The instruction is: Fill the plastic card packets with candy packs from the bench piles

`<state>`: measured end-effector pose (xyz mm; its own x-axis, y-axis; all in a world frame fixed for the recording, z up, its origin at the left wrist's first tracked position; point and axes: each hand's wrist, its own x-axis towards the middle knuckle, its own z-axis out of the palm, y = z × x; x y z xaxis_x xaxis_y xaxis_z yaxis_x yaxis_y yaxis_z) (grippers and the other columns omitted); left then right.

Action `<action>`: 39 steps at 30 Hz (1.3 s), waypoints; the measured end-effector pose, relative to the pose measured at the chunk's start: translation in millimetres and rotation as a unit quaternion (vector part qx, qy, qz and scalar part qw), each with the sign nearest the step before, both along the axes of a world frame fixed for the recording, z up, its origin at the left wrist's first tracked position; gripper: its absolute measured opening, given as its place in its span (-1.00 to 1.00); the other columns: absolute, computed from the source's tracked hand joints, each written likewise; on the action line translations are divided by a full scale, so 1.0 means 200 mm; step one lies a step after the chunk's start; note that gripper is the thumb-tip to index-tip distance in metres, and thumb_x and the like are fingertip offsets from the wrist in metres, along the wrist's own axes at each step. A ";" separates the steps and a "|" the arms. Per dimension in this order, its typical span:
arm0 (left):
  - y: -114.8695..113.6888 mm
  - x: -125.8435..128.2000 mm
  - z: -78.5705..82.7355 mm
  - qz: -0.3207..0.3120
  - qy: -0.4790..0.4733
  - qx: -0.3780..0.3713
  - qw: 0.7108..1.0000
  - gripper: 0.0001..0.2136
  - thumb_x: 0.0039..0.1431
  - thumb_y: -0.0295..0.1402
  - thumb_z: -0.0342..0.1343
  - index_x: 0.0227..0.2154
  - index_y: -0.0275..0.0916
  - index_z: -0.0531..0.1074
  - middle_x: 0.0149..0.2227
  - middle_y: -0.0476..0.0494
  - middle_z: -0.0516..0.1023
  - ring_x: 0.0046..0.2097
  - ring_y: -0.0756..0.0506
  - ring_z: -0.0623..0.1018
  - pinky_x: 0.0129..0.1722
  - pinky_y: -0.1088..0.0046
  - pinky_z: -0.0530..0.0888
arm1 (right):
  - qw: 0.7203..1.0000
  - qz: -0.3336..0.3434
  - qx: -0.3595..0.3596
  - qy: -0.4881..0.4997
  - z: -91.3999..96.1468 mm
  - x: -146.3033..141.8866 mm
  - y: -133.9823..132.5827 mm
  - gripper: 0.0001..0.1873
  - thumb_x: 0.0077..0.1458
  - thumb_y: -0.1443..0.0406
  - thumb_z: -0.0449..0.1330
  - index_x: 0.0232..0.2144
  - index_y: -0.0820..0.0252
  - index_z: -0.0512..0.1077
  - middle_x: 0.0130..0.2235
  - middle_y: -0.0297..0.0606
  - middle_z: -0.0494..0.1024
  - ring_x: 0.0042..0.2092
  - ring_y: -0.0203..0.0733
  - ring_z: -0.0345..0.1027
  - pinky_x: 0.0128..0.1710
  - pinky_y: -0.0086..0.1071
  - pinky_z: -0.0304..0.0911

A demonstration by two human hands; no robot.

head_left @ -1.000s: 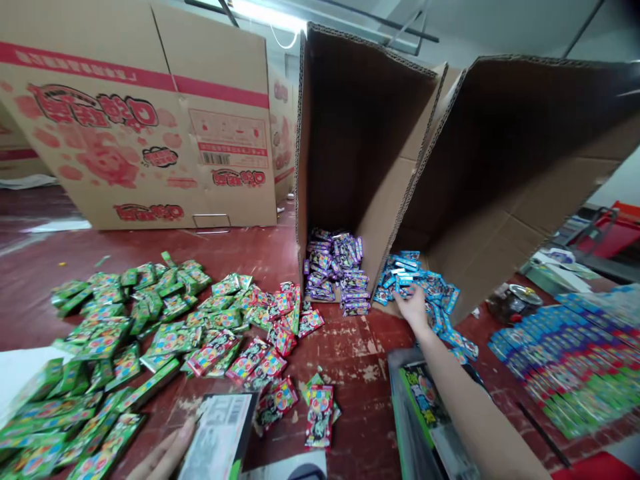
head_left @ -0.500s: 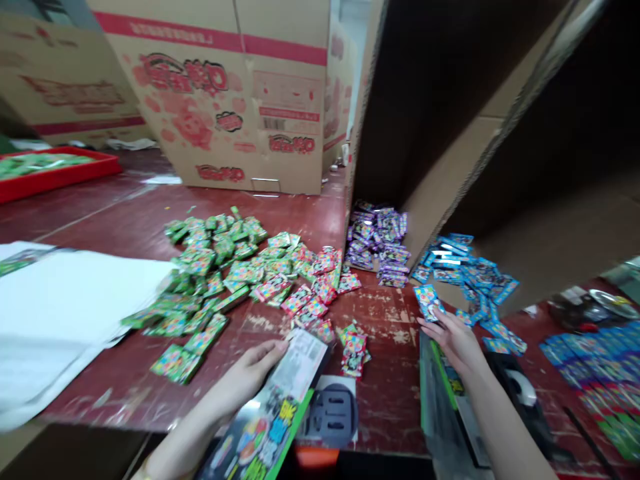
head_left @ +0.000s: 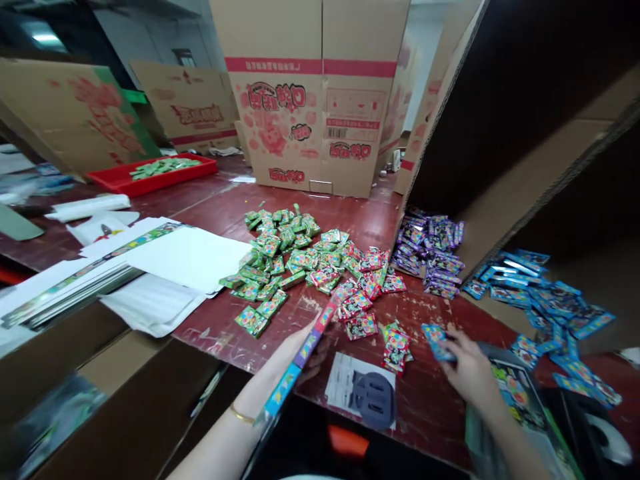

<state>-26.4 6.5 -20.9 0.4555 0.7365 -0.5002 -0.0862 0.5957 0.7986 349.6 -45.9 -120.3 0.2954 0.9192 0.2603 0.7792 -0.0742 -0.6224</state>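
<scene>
No text reads clearly, including the red lettering (head_left: 277, 98) on the carton (head_left: 295, 41).

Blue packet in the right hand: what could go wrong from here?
1. The blue packet juts from the right hand; it might slip out.
2. Red packets lie against green packets, so colours could get mixed up.
3. The left hand holds the printed box tilted; loose contents, if any, might slide.

A bare strip of table (head_left: 433, 410) gives passage just left of the right hand (head_left: 470, 370), running forward to purple packets (head_left: 433, 250). Red packets (head_left: 396, 350) and a dark disc (head_left: 374, 400) obstruct the space between it and the left hand (head_left: 296, 343). Green packets (head_left: 273, 248) crowd beyond the left hand; a carton wall (head_left: 500, 213) rises beyond the right.
</scene>
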 end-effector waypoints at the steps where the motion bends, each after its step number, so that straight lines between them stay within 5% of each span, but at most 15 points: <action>1: 0.01 0.00 -0.01 0.019 -0.013 -0.030 0.999 -0.56 0.13 0.01 0.07 -0.19 -0.30 0.48 -0.61 0.06 0.36 -0.67 0.14 0.26 -0.70 0.67 0.21 | 0.998 0.016 -0.043 -0.033 0.00 -0.01 0.00 -0.70 -0.31 0.18 0.33 -0.39 0.06 0.55 -0.01 -0.08 0.46 0.07 0.27 0.24 -0.01 0.14 0.18; 3: 0.02 0.00 -0.02 0.061 -0.060 -0.104 0.991 -0.58 0.08 -0.03 0.14 -0.22 -0.34 0.50 -0.63 0.04 0.40 -0.67 0.11 0.33 -0.68 0.64 0.29 | 0.996 0.032 -0.064 -0.050 0.05 -0.06 0.06 -0.70 -0.30 0.15 0.34 -0.39 0.03 0.55 0.06 -0.10 0.41 0.15 0.30 0.13 0.05 0.20 0.07; 5: 0.04 -0.01 -0.02 0.082 -0.081 -0.139 0.984 -0.59 0.08 -0.07 0.17 -0.21 -0.38 0.50 -0.56 -0.07 0.54 -0.56 0.01 0.51 -0.52 0.56 0.46 | 0.999 0.043 -0.013 0.014 0.13 -0.15 0.20 -0.71 -0.20 0.10 0.29 -0.35 0.05 0.55 0.07 -0.11 0.41 0.16 0.22 0.13 0.11 0.12 0.03; 8: 0.04 -0.05 0.00 0.105 -0.062 -0.161 0.979 -0.57 0.08 -0.11 0.18 -0.16 -0.41 0.50 -0.40 -0.23 0.64 -0.37 -0.14 0.62 -0.30 0.42 0.55 | 0.981 0.053 0.035 0.182 0.21 -0.34 0.54 -0.64 -0.18 0.11 0.27 -0.29 0.13 0.49 -0.13 -0.11 0.52 -0.04 0.05 0.36 0.07 -0.09 0.17; 11: 0.04 -0.09 0.02 0.132 -0.036 -0.154 0.979 -0.58 0.06 -0.15 0.21 -0.11 -0.39 0.47 -0.36 -0.27 0.65 -0.37 -0.19 0.64 -0.28 0.36 0.57 | 0.971 0.004 0.042 0.237 0.20 -0.48 0.88 -0.48 -0.25 0.15 0.29 -0.17 0.21 0.38 -0.24 -0.12 0.53 -0.14 0.05 0.41 -0.04 -0.06 0.26; 14: 0.04 -0.12 0.03 0.150 -0.031 -0.137 0.979 -0.58 0.07 -0.20 0.21 -0.06 -0.34 0.43 -0.33 -0.25 0.65 -0.39 -0.19 0.64 -0.33 0.35 0.57 | 0.954 -0.028 0.026 0.296 0.16 -0.53 1.00 -0.38 -0.38 0.22 0.34 -0.16 0.24 0.34 -0.42 -0.24 0.51 -0.27 0.04 0.43 -0.14 -0.03 0.32; 19: 0.06 -0.10 -0.01 0.147 -0.016 -0.098 0.984 -0.62 0.08 -0.21 0.22 -0.09 -0.32 0.43 -0.33 -0.22 0.65 -0.41 -0.12 0.63 -0.37 0.44 0.55 | 0.909 0.003 -0.012 0.417 0.19 -0.42 0.70 -0.40 -0.28 0.13 0.33 -0.14 0.19 0.33 -0.38 -0.26 0.54 -0.30 -0.04 0.48 -0.31 -0.17 0.42; 25: 0.09 0.01 -0.05 0.038 -0.011 0.008 0.999 -0.60 0.06 -0.16 0.23 -0.09 -0.29 0.41 -0.28 -0.14 0.63 -0.35 -0.03 0.58 -0.35 0.54 0.49 | 0.864 0.045 -0.026 0.500 0.27 -0.35 0.28 -0.36 -0.27 0.18 0.42 -0.08 0.12 0.34 -0.22 -0.23 0.57 -0.27 -0.06 0.49 -0.34 -0.22 0.43; 28: 0.07 0.01 -0.03 0.000 0.011 0.089 0.996 -0.60 0.05 -0.14 0.23 -0.11 -0.28 0.41 -0.22 -0.12 0.60 -0.31 -0.01 0.55 -0.32 0.58 0.46 | 0.877 0.013 0.022 0.480 0.27 -0.33 0.21 -0.51 -0.31 0.21 0.45 -0.27 0.20 0.44 -0.29 -0.22 0.58 -0.26 -0.08 0.47 -0.23 -0.21 0.40; 32: 0.03 -0.03 0.00 -0.010 0.049 0.091 0.995 -0.59 0.05 -0.08 0.20 -0.13 -0.27 0.40 -0.25 -0.11 0.58 -0.37 0.00 0.51 -0.37 0.57 0.42 | 0.888 -0.028 0.101 0.448 0.23 -0.26 0.10 -0.57 -0.22 0.18 0.39 -0.25 0.19 0.46 -0.24 -0.22 0.56 -0.13 -0.06 0.42 -0.08 -0.19 0.32; 37: 0.01 -0.03 0.00 -0.032 0.076 0.104 0.991 -0.55 0.07 -0.04 0.15 -0.10 -0.26 0.38 -0.26 -0.11 0.57 -0.33 -0.04 0.50 -0.35 0.52 0.42 | 0.916 -0.036 0.140 0.373 0.11 -0.23 -0.11 -0.74 -0.15 0.15 0.36 -0.48 0.20 0.44 -0.22 -0.20 0.47 -0.20 -0.12 0.41 -0.26 -0.30 0.37; 39: 0.02 -0.01 0.00 -0.056 0.094 0.128 0.986 -0.56 0.08 -0.01 0.12 -0.12 -0.26 0.40 -0.27 -0.10 0.56 -0.31 -0.06 0.50 -0.31 0.50 0.42 | 0.926 -0.065 0.149 0.342 0.11 -0.26 -0.18 -0.72 -0.12 0.14 0.35 -0.41 0.20 0.44 -0.16 -0.19 0.42 -0.20 -0.15 0.40 -0.27 -0.34 0.38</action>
